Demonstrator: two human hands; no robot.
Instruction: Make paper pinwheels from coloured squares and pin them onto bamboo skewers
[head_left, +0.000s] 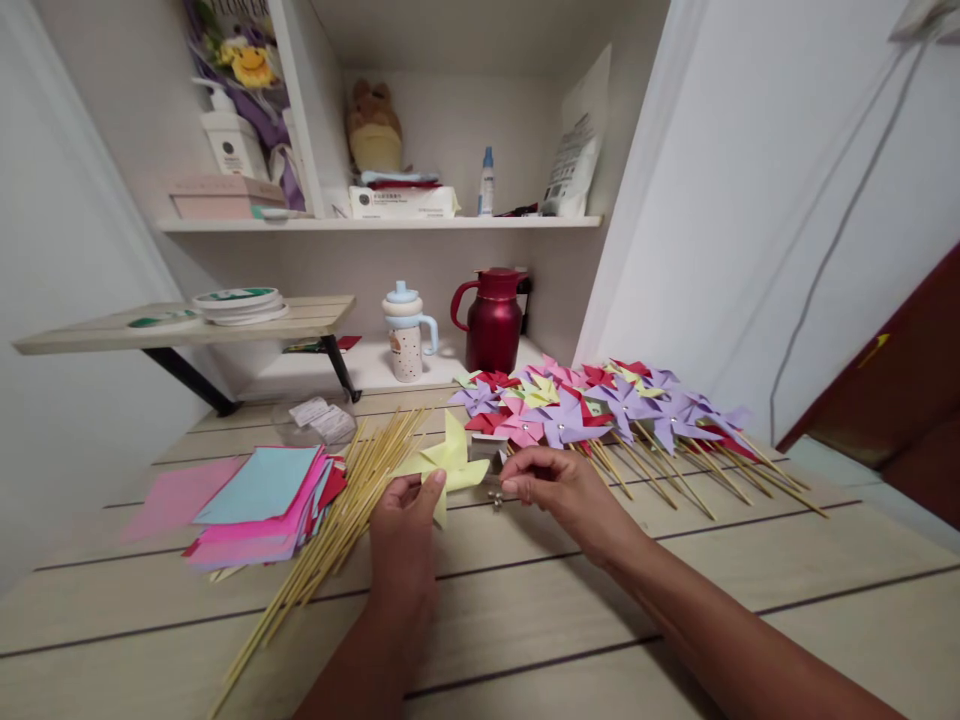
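My left hand (405,535) pinches a pale yellow paper pinwheel (454,460) between thumb and fingers, its blades folded and facing up. Close by on the right, my right hand (570,495) has its thumb and forefinger pressed together; whatever is between them is too small to make out. Small shiny metal pieces (496,499) show just below those fingertips. A small grey box (489,446) sits behind, between the two hands. Left of my left hand, a bundle of thin wooden sticks (341,525) lies slantwise on the slatted table (540,620).
Many-coloured pinwheels on sticks (566,418) are heaped at the back right. Coloured paper sheets (259,487) are stacked at left, near a clear dish (315,422). A red jug (493,325) and lidded cup (407,340) stand behind. A small raised shelf (315,312) juts out at left.
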